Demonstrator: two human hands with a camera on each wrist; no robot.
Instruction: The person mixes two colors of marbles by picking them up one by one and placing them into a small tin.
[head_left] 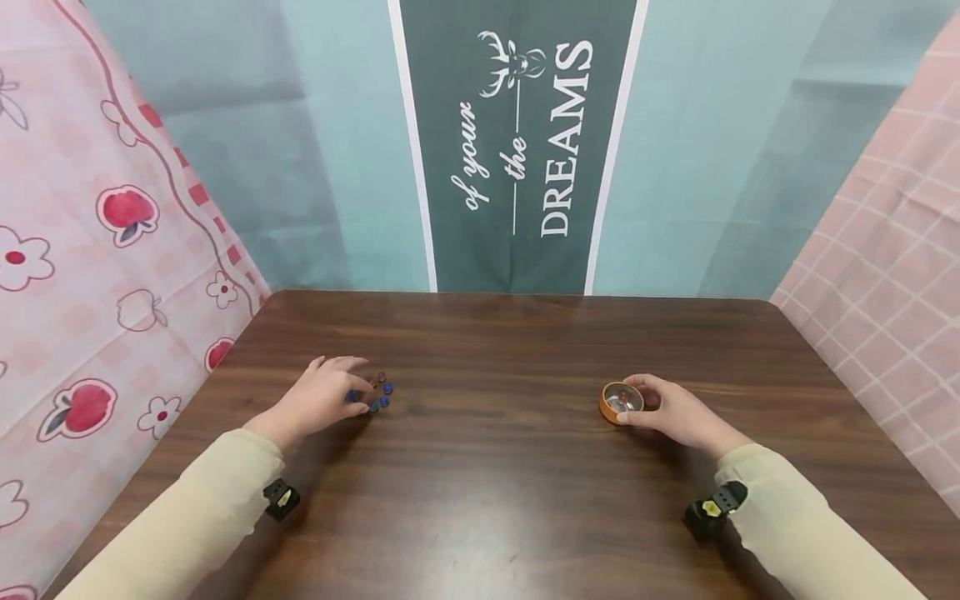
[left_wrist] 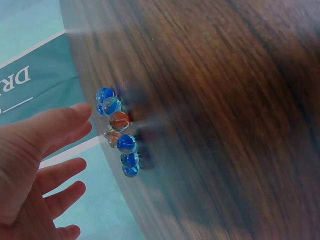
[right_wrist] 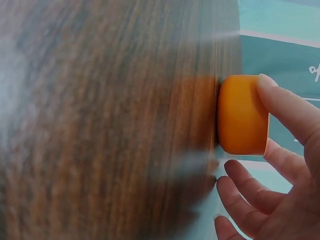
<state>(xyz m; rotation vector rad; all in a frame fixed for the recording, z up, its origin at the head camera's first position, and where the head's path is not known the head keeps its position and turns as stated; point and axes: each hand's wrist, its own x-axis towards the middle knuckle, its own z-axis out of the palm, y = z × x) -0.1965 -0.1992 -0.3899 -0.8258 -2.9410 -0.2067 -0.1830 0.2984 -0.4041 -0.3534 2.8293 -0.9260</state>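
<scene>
Several glass marbles (head_left: 386, 402) lie in a loose cluster on the left side of the table. Most have blue swirls, like the blue marble (left_wrist: 126, 143), and some are reddish, like the orange marble (left_wrist: 120, 121). My left hand (head_left: 318, 397) hovers over their near-left side, thumb and fingers apart, with nothing between them in the left wrist view. On the right, a small orange bowl (head_left: 609, 412) with a silvery inside stands on the table. Thumb and fingers of my right hand (head_left: 681, 413) grip its rim and side. A reddish marble (head_left: 624, 397) shows inside it.
The dark wood table (head_left: 480, 467) runs back to a teal curtain (head_left: 360, 167) with a printed panel. A pink patterned cloth (head_left: 82, 317) hangs along the left, and a pink checked cloth (head_left: 892, 275) along the right.
</scene>
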